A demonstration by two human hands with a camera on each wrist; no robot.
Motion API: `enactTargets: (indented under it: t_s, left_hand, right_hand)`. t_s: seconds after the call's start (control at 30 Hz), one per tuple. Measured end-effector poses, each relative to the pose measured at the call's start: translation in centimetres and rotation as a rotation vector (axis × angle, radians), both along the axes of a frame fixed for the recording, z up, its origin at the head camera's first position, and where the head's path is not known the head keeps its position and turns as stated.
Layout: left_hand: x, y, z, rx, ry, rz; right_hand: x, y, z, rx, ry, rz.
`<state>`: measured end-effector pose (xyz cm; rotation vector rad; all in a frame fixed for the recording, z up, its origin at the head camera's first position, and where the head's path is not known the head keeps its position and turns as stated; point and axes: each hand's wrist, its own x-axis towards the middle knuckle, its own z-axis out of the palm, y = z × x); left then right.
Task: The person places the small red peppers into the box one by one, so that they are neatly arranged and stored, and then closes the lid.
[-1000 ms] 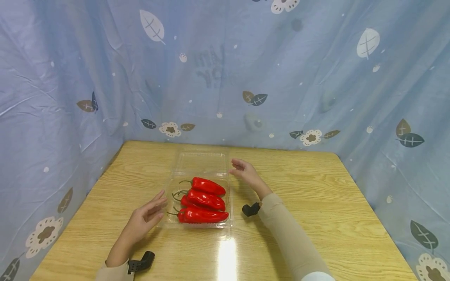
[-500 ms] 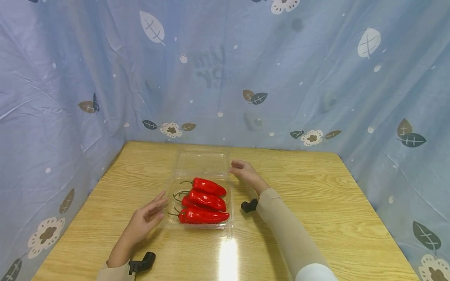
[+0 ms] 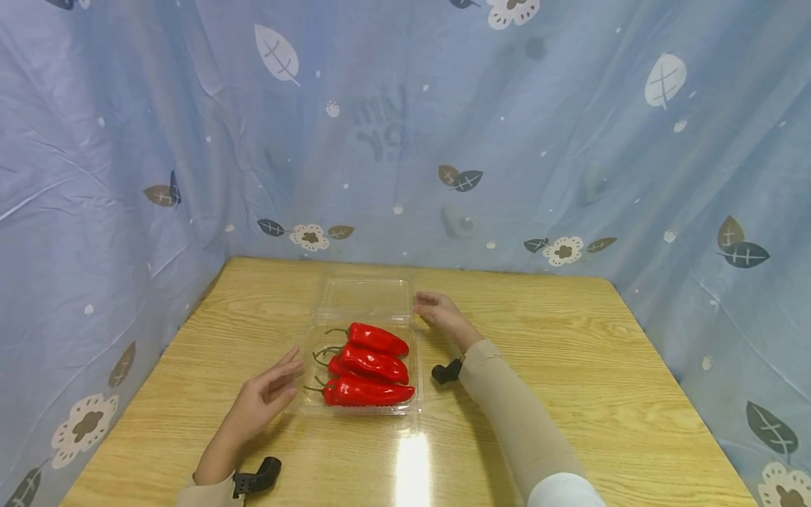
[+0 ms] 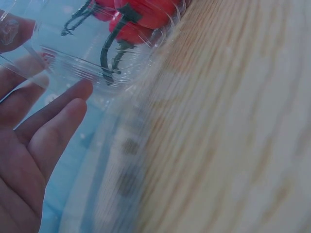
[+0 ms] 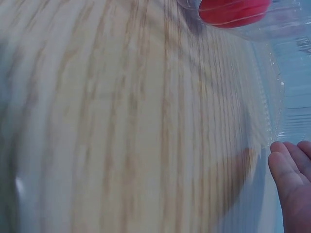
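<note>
Several glossy red peppers (image 3: 374,362) with green stems lie in a clear plastic clamshell box (image 3: 415,366); its transparent lid (image 3: 364,297) is folded back, away from the person. My left hand (image 3: 258,403) is at the box's left side, fingers spread and slightly bent. In the left wrist view, the left fingertips (image 4: 83,90) lie right at the clear wall, near the pepper stems (image 4: 107,53). The right hand (image 3: 445,317) is beside the lid's right edge with fingers extended. The right wrist view has these fingers (image 5: 286,170) close to the lid's rim.
A wooden table (image 3: 538,366) carries the box, with bare wood to its left, right and front. Blue patterned curtains (image 3: 507,141) surround the table at the back and sides. Black wrist devices (image 3: 258,477) are worn on both arms.
Both hands keep nearly the same place beside the box. The right forearm and wrist device have shifted slightly left. The peppers and lid have not moved on the table.
</note>
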<state>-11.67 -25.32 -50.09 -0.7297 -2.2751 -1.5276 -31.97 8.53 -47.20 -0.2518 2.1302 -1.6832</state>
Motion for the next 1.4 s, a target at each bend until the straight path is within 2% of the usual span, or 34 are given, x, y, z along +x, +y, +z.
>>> enactTargets:
  t_s: [0.4,0.8,0.97,1.1,1.4]
  left_hand:
    - [0.0,-0.1,-0.1,-0.004,-0.017,0.005]
    - [0.0,0.0,0.1,-0.008,-0.015,0.008]
    - [0.0,0.0,-0.1,0.0,-0.016,0.008]
    - [0.1,0.0,-0.2,-0.002,-0.02,0.012]
    - [0.0,-0.1,-0.2,-0.008,-0.02,0.013]
  right_hand:
    - [0.1,-0.2,0.1,-0.107,0.005,0.024]
    - [0.5,-0.3,0.8,-0.097,0.126,0.017]
    - [0.8,-0.3,1.5,-0.076,0.189,0.015]
    - [0.5,-0.4,1.2,-0.058,0.234,0.003]
    - [0.7,-0.2,1.6,-0.074,0.273,0.006]
